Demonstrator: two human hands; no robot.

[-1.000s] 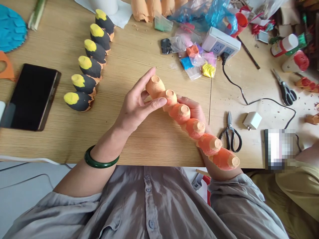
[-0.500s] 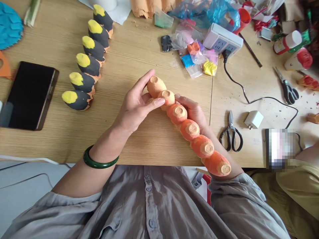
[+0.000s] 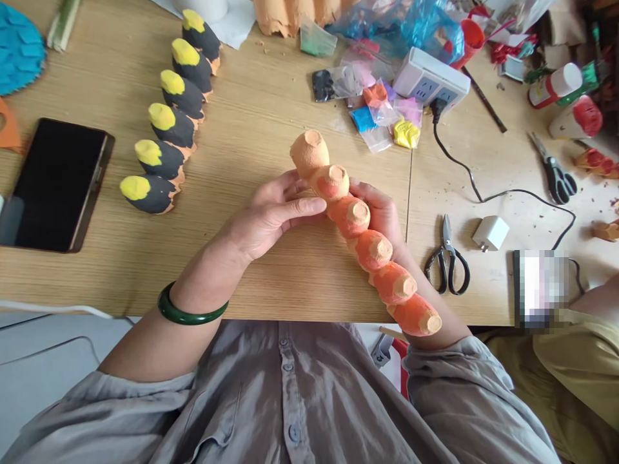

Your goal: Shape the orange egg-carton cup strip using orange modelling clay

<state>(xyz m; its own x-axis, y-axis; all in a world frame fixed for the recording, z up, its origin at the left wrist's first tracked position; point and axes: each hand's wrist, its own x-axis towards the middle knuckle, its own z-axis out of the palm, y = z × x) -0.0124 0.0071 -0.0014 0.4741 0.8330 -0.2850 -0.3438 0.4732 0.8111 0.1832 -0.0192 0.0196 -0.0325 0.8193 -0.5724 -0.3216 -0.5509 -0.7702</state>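
Between both hands, over the table's front part, is an egg carton strip (image 3: 370, 248), slanting from upper left to lower right. Orange clay covers its lower cups; the top cup is bare peach carton, and the second has a small orange patch. My left hand (image 3: 273, 216) grips the strip's left side near the second and third cups, thumb on top and fingers partly hidden underneath. From the right, my right hand (image 3: 380, 209) supports it, most fingers hidden behind the cups. At the left lies another carton strip (image 3: 174, 125) covered in black clay with yellow tips.
Small bags of coloured clay (image 3: 382, 106) lie beside a white power strip (image 3: 432, 77). To the right are pliers-like scissors (image 3: 447, 258), a white charger (image 3: 491, 232) and black scissors (image 3: 556, 174). A dark tablet (image 3: 58, 187) lies at left. Another person's leg (image 3: 575, 361) shows lower right.
The strip's upper end has shifted slightly right and tilted up. My left fingers have slid down from the top cup, and the left thumb now rests near the third cup.
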